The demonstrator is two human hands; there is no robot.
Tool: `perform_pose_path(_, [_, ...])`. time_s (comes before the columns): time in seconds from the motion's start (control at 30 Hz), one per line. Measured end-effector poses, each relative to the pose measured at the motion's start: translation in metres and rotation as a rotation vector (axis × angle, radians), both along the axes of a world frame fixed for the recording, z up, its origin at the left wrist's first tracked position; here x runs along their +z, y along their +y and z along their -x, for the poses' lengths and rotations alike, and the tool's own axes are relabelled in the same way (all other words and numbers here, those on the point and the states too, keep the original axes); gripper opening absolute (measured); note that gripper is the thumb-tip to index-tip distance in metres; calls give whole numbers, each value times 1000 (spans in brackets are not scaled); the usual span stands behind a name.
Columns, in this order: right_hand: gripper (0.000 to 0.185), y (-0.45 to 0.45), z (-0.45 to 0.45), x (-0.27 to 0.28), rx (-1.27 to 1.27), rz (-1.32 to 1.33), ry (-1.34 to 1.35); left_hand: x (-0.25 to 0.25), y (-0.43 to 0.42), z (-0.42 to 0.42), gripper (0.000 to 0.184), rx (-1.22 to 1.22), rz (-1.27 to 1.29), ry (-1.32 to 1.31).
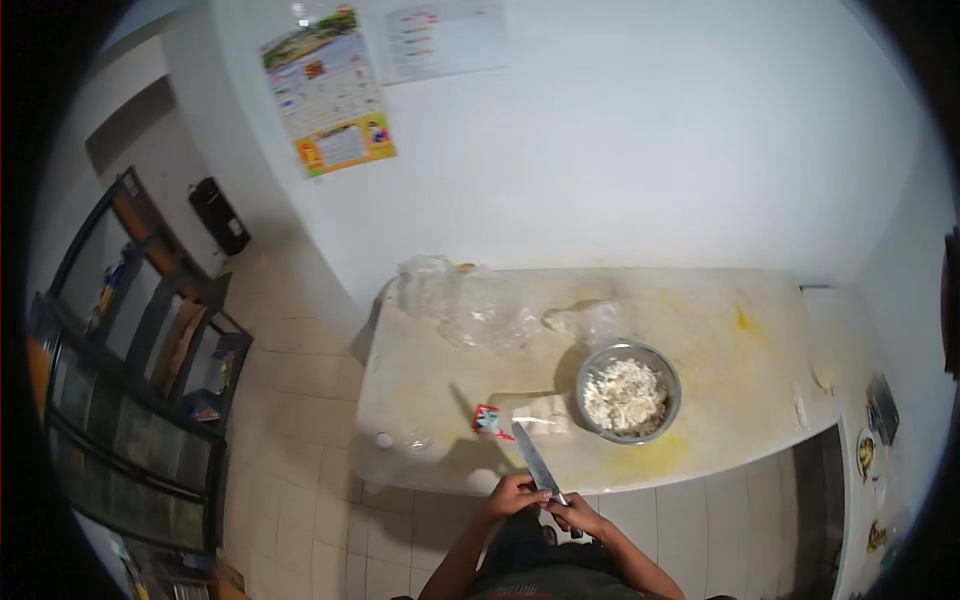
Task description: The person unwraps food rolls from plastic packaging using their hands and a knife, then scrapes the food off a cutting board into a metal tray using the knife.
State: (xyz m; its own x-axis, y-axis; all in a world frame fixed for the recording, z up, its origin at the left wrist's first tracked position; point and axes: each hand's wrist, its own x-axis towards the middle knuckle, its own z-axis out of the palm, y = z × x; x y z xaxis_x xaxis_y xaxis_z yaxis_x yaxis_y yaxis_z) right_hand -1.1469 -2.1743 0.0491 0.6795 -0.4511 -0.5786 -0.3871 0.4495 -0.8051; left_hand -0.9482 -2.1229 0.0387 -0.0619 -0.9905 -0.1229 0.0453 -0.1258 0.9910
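Observation:
A knife [538, 464] is held in front of my body at the table's near edge, its blade pointing up and away to the left. My right hand [579, 515] is wrapped round its dark handle. With curled fingers, my left hand [516, 495] grips the blade close to the handle. Beyond the blade tip, white blocks [543, 414] lie on the table, partly in clear plastic. A small red and white packet [488, 421] is just left of them. To their right stands a metal bowl [677, 392] full of white crumbly pieces [625, 396].
Crumpled clear plastic bags [480, 305] lie along the back left of the pale table [715, 345]. A small white cap [384, 440] sits near the left edge. Plates of food [866, 455] are on a surface at right. Dark shelving [140, 410] stands at left.

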Motion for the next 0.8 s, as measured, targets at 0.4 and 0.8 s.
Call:
perform_pose_path(0.4, [41,-112,129,16,-273,-86,-101,36,-178,113,11,-62,-103,308])
perform_pose_path(0.8, [49,-252,398,23,-284,-3,12,25,-294,398,21,-91,-246,277])
